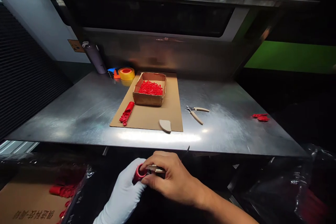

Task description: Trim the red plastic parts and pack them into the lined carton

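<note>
In front of the table's edge, my left hand (pixel 125 185) in a white glove is closed round a red plastic tube-shaped part (pixel 140 172), its open round end facing up. My bare right hand (pixel 170 178) pinches a small tool with a pale metal-looking blade (pixel 155 169), its tip at the rim of the red part. The fingers hide most of the tool, so its exact kind is unclear. A similar red part (pixel 127 113) lies on a cardboard sheet (pixel 147 120) on the table.
On the cardboard stand a box (pixel 147 100) of small red pieces and a beige wedge (pixel 165 126). Cutting pliers (pixel 196 112) lie right of it, red scraps (pixel 260 117) farther right. Yellow tape (pixel 126 74) and a bottle (pixel 95 57) stand back left. A lined carton (pixel 31 189) holds red parts.
</note>
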A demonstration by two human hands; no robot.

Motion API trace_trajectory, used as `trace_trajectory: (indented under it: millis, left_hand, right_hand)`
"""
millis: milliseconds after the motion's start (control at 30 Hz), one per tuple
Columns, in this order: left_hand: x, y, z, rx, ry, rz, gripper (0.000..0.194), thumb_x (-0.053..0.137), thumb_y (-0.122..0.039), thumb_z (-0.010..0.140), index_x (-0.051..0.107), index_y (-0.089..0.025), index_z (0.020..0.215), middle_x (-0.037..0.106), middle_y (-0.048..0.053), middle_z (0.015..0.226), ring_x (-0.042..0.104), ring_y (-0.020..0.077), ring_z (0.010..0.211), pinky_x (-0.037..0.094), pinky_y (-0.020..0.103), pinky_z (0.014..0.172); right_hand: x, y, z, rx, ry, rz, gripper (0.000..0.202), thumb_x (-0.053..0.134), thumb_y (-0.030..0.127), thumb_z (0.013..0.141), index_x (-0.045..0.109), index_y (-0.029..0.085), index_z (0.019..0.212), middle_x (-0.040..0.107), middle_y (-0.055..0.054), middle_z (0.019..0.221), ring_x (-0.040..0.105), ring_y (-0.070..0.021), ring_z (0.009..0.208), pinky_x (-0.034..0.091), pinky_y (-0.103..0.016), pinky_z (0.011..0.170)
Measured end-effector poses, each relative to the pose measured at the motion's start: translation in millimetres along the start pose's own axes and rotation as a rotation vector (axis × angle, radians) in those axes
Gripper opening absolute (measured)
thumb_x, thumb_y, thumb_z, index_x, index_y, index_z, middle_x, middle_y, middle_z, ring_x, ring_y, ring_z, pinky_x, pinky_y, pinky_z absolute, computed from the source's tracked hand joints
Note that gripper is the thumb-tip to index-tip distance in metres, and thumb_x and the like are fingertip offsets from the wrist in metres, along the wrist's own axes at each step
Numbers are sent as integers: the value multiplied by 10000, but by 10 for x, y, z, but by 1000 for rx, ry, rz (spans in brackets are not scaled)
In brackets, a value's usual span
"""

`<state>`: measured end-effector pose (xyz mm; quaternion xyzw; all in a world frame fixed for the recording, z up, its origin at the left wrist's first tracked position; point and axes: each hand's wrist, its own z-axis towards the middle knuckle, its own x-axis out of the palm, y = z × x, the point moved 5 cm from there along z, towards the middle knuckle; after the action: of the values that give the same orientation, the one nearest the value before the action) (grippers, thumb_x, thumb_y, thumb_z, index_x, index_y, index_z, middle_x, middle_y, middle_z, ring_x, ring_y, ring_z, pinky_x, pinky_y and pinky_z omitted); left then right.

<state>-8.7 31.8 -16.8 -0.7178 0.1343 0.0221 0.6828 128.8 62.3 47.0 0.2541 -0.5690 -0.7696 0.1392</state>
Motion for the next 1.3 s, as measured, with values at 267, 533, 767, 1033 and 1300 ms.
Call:
trace_trajectory:
  millis: [267,533,767,1033,1300]
  left_hand:
    - [-51,4,-21,-55,-12,51,246,566,-421,917,574,-190,833,580,11,834,512,165,767,448,237,683]
    - [-62,11,-51,-97,66,4,254,578,-432,911,618,-182,894,614,31,879,571,190,829,486,263,747]
    - [6,-14,62,-93,0,-370,346,787,-413,746,698,-185,990,694,81,960,632,279,926,537,355,843]
    - [48,134,-97,-441,-168,-1028,306,668,-458,880,693,-180,1005,645,58,914,593,174,820,531,264,730]
    - [14,127,-37,-435,-41,-1246,430,486,-511,971,626,-120,863,439,-11,696,298,33,486,250,157,424]
  right_hand:
    - [7,-278,25,202,-116,300,281,638,396,871,549,174,725,501,36,616,390,-98,569,313,-232,535]
    - [-55,-239,63,202,33,169,233,707,339,839,686,183,1010,561,22,802,455,-103,660,360,-229,596]
    - [68,-261,147,293,40,123,188,738,337,820,625,190,852,616,34,699,549,-118,645,386,-216,571]
    - [-199,-249,234,200,-70,-260,138,645,318,905,616,202,973,598,40,770,522,-112,666,376,-230,610]
    - [-729,-549,418,414,-252,-922,244,562,304,972,617,161,1162,601,-123,1084,634,-257,876,403,-326,703]
